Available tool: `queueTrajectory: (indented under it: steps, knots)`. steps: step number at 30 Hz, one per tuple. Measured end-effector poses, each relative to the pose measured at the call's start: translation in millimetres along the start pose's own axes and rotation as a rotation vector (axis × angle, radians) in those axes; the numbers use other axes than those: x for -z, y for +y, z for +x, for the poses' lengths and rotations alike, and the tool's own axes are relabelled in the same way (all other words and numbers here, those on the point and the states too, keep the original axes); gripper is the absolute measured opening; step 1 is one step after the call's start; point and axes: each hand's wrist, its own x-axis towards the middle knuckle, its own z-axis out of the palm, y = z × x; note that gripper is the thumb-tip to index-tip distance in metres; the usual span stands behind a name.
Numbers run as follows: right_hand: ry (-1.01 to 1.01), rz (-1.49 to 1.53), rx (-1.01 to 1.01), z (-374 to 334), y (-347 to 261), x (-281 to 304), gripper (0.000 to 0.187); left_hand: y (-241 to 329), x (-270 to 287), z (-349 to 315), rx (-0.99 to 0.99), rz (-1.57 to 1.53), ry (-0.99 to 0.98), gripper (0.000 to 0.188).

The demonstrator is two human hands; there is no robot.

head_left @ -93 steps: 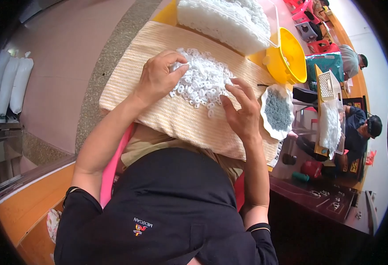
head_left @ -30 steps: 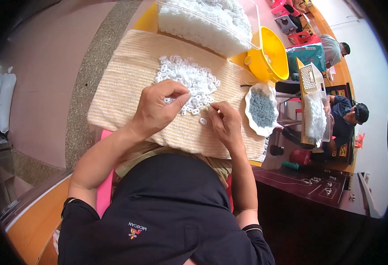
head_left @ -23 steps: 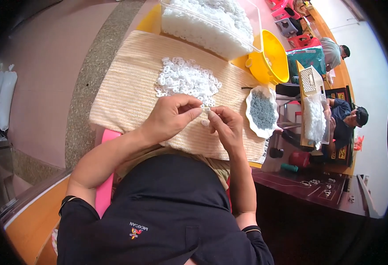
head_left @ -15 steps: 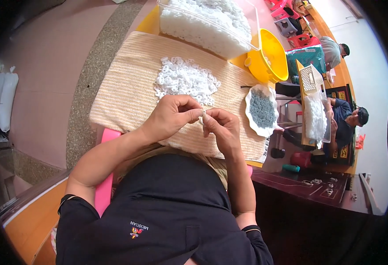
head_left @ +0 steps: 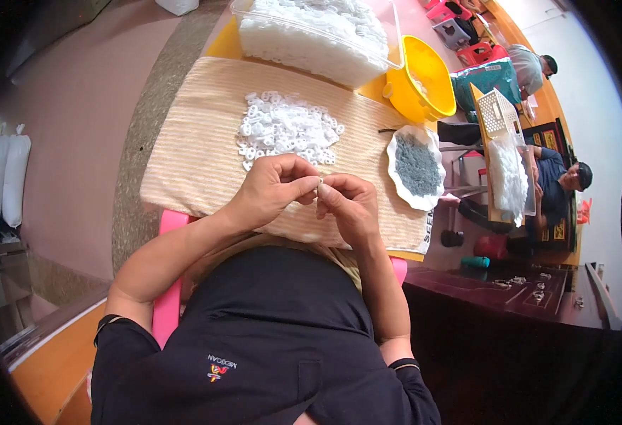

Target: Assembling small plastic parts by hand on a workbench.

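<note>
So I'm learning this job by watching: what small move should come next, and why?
Probably press the pinched piece together: left hand and right hand meet fingertip to fingertip over the striped cloth, just short of the white ring pile.

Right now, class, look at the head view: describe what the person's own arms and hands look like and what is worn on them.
Both forearms are bare. The left hand and right hand wear no gloves; no rings or watch can be made out. Short black sleeves with a thin pale edge end near the elbows: the left sleeve and the right sleeve. The black shirt has a small logo.
</note>
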Motion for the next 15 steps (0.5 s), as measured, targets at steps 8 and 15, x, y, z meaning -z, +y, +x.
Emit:
queueTrajectory:
  steps: [8,15]
  knots:
    - [-0.090,0.217,-0.084,-1.0,1.3,2.2,0.014,4.8,-3.6,-6.3,0.129,-0.159,-0.020,0.015]
    - [-0.061,0.148,-0.039,-4.6,-0.3,0.1,0.014,8.1,-9.8,-9.5,0.200,-0.254,-0.010,0.016]
